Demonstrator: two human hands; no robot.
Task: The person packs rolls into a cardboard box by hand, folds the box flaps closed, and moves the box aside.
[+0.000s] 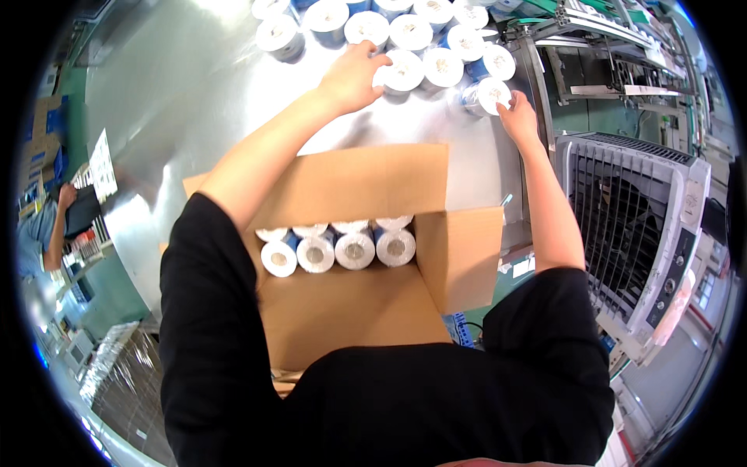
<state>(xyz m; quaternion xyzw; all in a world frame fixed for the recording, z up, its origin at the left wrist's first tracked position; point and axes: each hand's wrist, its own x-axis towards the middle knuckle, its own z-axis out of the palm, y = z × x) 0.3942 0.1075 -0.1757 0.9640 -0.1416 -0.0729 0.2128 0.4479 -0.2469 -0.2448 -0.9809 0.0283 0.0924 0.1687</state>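
Rolls with white ends and blue-and-clear wrapping stand upright in a cluster at the far end of a metal table. My left hand (pixel 354 78) reaches over the table, thumb and fingers curved against the left side of a wrapped roll (pixel 403 71) in the nearest row. At the cluster's right end, my right hand (pixel 519 118) grips the edge of another wrapped roll (pixel 492 96). Close to my body, an open cardboard box (pixel 354 307) holds several similar rolls (pixel 355 251) along its far wall, their ends facing me. My fingers partly hide the gripped sides.
The shiny metal table (pixel 187 101) has a raised rail along its right side. A grey air cooler (pixel 630 226) stands to the right, below a metal conveyor frame (pixel 615 47). At the far left is another person's arm (pixel 58 226); a wrapped stack (pixel 132 381) stands at lower left.
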